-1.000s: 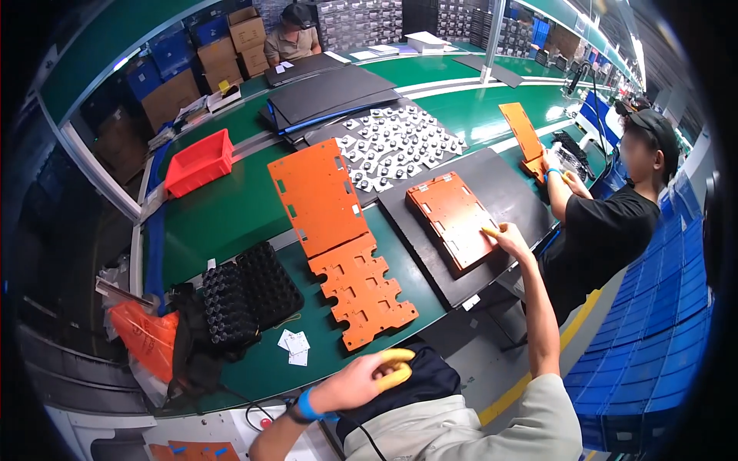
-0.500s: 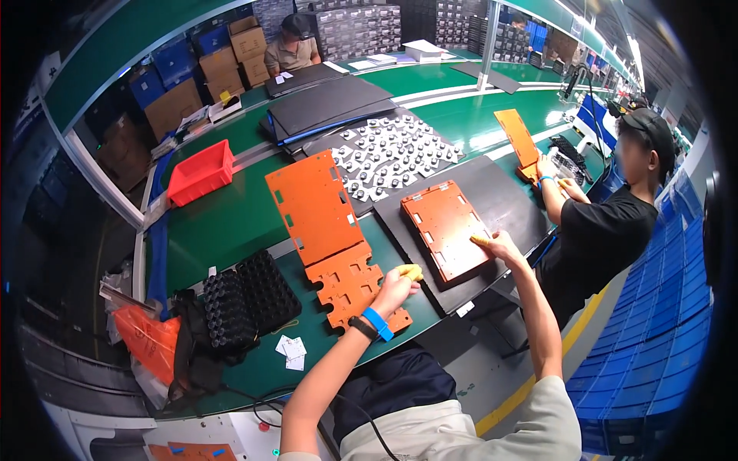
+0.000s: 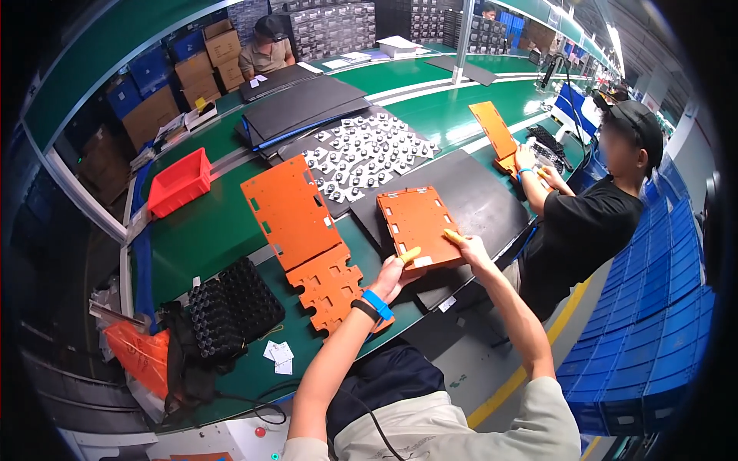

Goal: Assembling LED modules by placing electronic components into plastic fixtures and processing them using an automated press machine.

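A flat orange case-like fixture (image 3: 421,224) is tilted up at its near side over a black mat (image 3: 480,201). My left hand (image 3: 393,275) is closed on its near left corner, thumb with a yellow cover on top and the other fingers hidden beneath. At its right edge my right hand (image 3: 469,247) grips it, a yellow-covered finger lying on the upper face. Just left, a second orange fixture lies unfolded: a plain panel (image 3: 290,215) hinged to a part with cut-outs (image 3: 327,286). My left wrist wears a blue band (image 3: 377,305) and a black one.
Many small white pieces with black centres (image 3: 369,154) cover a mat beyond. At left are a red bin (image 3: 181,183), black trays (image 3: 234,307) and white cards (image 3: 280,355). A co-worker (image 3: 596,207) handles another orange fixture (image 3: 496,134) at right; another person (image 3: 265,54) sits across.
My left hand has moved right and taken hold of the closed orange fixture's near corner. The fixture's near side has lifted off the mat. The whole view has shifted slightly.
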